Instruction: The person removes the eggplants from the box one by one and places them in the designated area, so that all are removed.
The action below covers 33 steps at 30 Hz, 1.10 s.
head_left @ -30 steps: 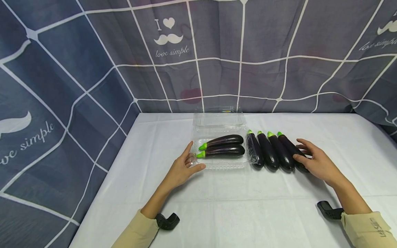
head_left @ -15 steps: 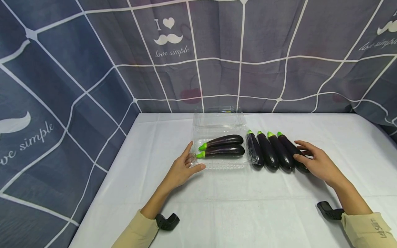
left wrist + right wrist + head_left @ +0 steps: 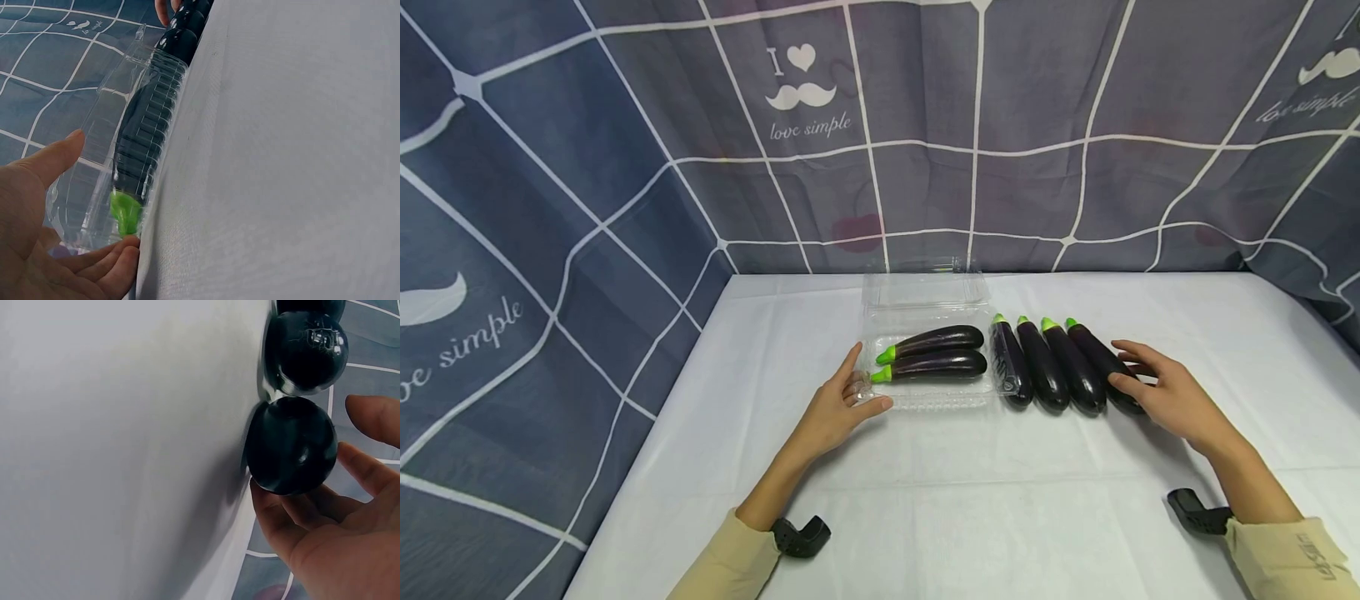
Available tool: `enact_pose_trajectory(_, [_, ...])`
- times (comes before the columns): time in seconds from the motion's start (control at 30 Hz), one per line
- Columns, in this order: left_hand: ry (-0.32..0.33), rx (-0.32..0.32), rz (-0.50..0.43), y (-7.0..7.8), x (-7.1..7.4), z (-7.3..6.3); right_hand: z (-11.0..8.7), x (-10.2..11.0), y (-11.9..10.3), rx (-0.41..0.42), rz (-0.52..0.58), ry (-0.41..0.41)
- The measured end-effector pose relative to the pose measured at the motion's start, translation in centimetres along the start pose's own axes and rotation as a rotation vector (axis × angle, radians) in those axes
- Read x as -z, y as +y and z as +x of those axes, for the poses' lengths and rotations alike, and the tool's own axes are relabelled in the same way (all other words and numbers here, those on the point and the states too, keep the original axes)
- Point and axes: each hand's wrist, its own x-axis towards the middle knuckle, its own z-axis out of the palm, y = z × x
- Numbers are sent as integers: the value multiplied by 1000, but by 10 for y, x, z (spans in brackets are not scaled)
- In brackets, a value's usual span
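Two dark purple eggplants [image 3: 934, 364] with green stems lie side by side in an open clear plastic box [image 3: 925, 402]. At the box's left end, my left hand [image 3: 829, 417] rests with fingers and thumb spread around the corner. In the left wrist view its fingertips [image 3: 128, 242] are right by a green stem [image 3: 127, 211]. Several more eggplants stand in a row to the right of the box. My right hand [image 3: 1165, 396] is beside the rightmost one [image 3: 1105, 367]. The right wrist view has the fingers along the side of that eggplant [image 3: 292, 447], thumb apart from it.
The box's transparent lid [image 3: 925, 290] is tipped back toward the patterned cloth [image 3: 1037, 192] behind the table. The box's right edge overlaps the nearest eggplant [image 3: 1012, 367] of the row. White cloth [image 3: 970, 492] covers the table.
The head view has shifted slightly, moving the scene a little left in the picture. Both hands, the box and the eggplants keep their places.
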Motion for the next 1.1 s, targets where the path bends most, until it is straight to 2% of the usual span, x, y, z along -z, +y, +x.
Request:
enact_pose_trajectory(0.17, [2,-2,3,-1,0,2,-1,1,-1,5,-3,1])
enact_pose_trajectory(0.43, [6,-9,23,-2,0,2,1,0,2,61,-4,27])
enact_pose_trajectory(0.7, [0,-17,15,-3,0,2,2,-1,3,49,3,15])
enact_pose_trajectory(1.1, [-4,-26,13,-1,1,0,1,-1,2,-13,4,-6])
